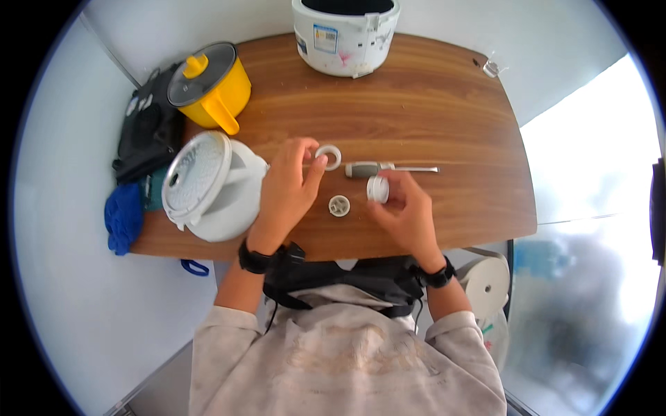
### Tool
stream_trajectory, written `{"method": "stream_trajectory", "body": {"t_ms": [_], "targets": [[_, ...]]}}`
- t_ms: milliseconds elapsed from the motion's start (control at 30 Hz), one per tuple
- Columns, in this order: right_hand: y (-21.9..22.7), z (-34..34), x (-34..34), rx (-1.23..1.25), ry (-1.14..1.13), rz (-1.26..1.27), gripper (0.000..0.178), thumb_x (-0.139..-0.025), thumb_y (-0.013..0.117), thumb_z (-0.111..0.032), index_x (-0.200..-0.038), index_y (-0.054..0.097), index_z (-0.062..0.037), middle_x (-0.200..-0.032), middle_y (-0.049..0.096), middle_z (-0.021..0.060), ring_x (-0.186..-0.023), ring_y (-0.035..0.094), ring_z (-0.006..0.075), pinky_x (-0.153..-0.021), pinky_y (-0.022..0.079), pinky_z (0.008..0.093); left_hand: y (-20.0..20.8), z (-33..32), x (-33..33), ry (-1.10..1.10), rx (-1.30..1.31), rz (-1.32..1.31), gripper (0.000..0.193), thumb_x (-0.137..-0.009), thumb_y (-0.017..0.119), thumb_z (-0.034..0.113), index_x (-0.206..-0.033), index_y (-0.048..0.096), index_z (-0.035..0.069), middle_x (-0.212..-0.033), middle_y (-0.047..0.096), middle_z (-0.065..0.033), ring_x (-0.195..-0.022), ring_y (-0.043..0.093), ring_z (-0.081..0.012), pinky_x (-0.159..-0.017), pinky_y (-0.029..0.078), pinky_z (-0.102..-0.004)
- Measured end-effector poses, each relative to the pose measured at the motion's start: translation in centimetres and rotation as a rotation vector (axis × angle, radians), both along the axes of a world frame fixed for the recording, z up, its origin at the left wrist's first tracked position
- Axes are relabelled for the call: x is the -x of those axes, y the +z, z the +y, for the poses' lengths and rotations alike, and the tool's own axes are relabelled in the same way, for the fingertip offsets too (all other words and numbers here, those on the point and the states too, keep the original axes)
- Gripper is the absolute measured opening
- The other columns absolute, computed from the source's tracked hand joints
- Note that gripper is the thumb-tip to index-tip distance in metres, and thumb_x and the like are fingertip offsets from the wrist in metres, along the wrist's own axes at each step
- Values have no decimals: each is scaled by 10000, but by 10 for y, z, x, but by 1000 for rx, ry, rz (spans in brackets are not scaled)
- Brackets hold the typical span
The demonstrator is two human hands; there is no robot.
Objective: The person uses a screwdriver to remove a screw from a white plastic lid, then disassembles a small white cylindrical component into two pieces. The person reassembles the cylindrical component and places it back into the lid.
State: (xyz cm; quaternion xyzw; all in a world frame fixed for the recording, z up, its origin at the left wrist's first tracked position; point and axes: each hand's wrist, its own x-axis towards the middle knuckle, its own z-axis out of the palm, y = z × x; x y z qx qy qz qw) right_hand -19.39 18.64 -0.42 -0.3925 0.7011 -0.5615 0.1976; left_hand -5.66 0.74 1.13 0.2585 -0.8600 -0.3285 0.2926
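Observation:
My left hand pinches the left edge of a small white plastic ring between thumb and fingertips. In my right hand is a short white cylindrical cap, gripped with the thumb and fingers at its right side. Between my hands a small round white knob-like part lies on the table, its ribbed inside facing up. A screwdriver with a grey handle lies just beyond the cap, its metal shaft pointing right.
The wooden table carries a white appliance with an opened lid at left. Behind it stand a yellow pot with a glass lid and a black bag. A white cooker body is at the back; a blue cloth hangs at the left edge.

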Motion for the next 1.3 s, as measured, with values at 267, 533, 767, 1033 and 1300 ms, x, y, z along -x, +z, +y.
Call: {"method": "stream_trajectory", "body": {"t_ms": [267, 533, 767, 1033, 1300], "targets": [[15, 1, 10, -61, 79, 59, 403, -827, 755, -78, -1193, 594, -25, -1039, 698, 134, -908, 718, 216, -771, 604, 317, 12, 20, -25, -407, -84, -455, 544, -849, 773, 326, -1303, 571, 106, -1245, 522, -94, -1111, 587, -315, -917, 498, -404], [6, 6, 0, -109, 122, -13, 410, -830, 754, -68, -1202, 587, -25, -1057, 694, 134, -906, 718, 215, -767, 604, 317, -10, 22, -29, -502, -121, -400, 476, -809, 804, 233, -1210, 606, 69, -1126, 563, -106, -1057, 604, -309, -896, 503, -399], [3, 10, -3, 34, 248, -374, 430, -878, 708, -38, -1267, 525, -21, -1156, 651, 122, -990, 706, 225, -814, 590, 313, 5, 20, -24, -380, -204, -265, 346, -813, 750, 78, -1108, 572, 45, -1081, 615, -97, -971, 647, -250, -870, 527, -344], [24, 10, 14, 106, 374, -796, 402, -930, 630, -49, -1307, 491, -48, -1238, 613, 118, -1051, 682, 228, -858, 559, 317, 34, 0, -7, -494, -499, -94, 446, -814, 741, -2, -1162, 472, 70, -1114, 616, -62, -1035, 620, -145, -921, 524, -312], [60, -25, 34, 60, 309, -653, 393, -934, 643, -77, -1298, 496, -41, -1233, 611, 114, -1050, 662, 207, -887, 545, 308, 25, -33, 29, -522, -653, 142, 440, -817, 798, 65, -1159, 521, 56, -1129, 615, -43, -1037, 621, -143, -897, 540, -300]]}}
